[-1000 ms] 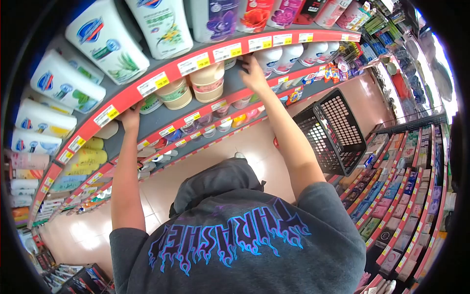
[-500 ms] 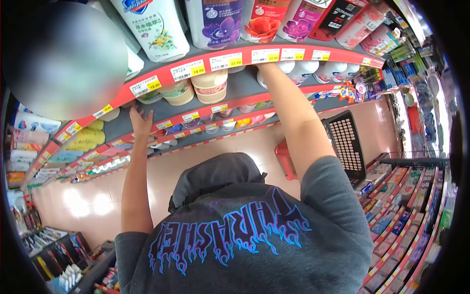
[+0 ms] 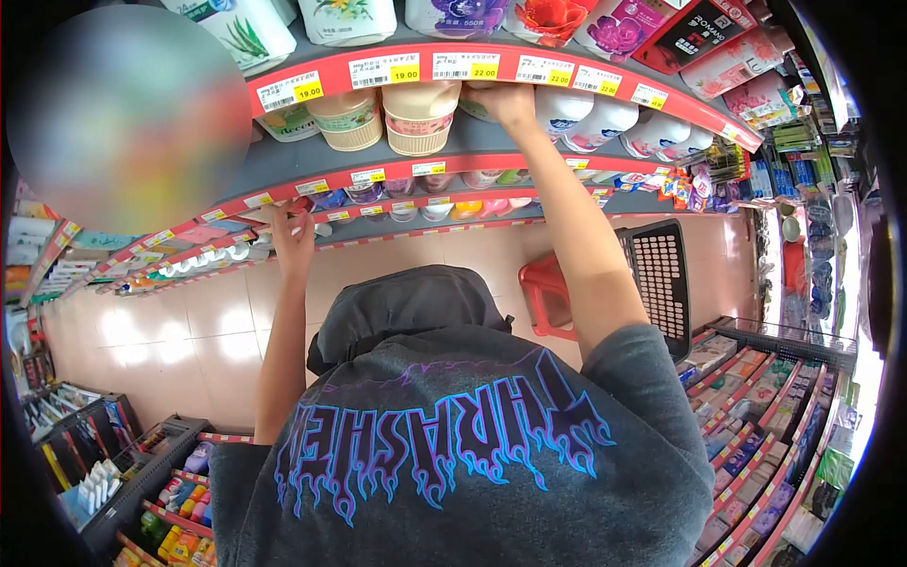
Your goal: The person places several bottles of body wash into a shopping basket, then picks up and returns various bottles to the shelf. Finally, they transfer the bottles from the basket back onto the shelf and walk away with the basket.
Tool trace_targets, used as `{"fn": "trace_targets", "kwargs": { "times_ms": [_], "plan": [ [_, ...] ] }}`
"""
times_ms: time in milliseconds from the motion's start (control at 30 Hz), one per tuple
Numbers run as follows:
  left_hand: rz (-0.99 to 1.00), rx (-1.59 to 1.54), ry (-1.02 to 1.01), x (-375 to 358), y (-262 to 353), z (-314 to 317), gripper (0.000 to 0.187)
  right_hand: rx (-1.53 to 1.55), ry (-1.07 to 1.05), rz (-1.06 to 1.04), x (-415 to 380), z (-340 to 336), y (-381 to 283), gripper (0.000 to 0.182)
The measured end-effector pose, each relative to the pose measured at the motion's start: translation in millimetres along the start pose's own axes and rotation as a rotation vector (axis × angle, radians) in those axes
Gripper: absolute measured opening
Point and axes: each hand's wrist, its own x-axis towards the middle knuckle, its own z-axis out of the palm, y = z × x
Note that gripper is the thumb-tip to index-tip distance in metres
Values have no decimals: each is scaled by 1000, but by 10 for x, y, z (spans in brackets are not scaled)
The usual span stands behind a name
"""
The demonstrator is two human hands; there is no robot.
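My right hand [image 3: 510, 102] reaches under the upper shelf, its fingers bent over a pale tub [image 3: 476, 111] with green on it. The price strip hides part of that hand. To its left stand a cream tub with a pink label [image 3: 419, 118] and a cream tub with a green label [image 3: 346, 121]. White bottles [image 3: 605, 123] lie to its right. Lower and to the left, my left hand [image 3: 293, 227] is at the edge of a lower shelf [image 3: 260, 200], fingers apart, with nothing seen in it.
Bottles with flower pictures [image 3: 553, 21] line the upper shelf above a red price strip [image 3: 406, 68]. A red stool [image 3: 546, 295] and a black basket [image 3: 661, 283] are on the right. Behind me are packed display racks [image 3: 756, 425]. A blurred disc covers the upper left.
My left hand has moved down and slightly right to a lower shelf edge. My right hand shows more beside the tubs, and a pale tub now appears at its fingers. The view has shifted.
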Motion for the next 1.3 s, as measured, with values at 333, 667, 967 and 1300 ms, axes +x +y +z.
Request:
{"fn": "trace_targets", "kwargs": {
  "times_ms": [333, 667, 967, 1300],
  "plan": [
    [-114, -15, -131, -451, -173, -371, 35, 201, 167, 295, -587, -426, -399, 63],
    [-207, -119, -493, -495, 111, -167, 30, 411, 163, 378, -1122, -936, -901, 59],
    [222, -120, -656, -342, 881, 87, 80, 787, -248, 351, -1515, -1049, -1523, 59],
    [128, -262, -477, -226, 1196, -274, 76, 1073, -443, 380, -1254, -779, -2080, 59]
  ]
}}
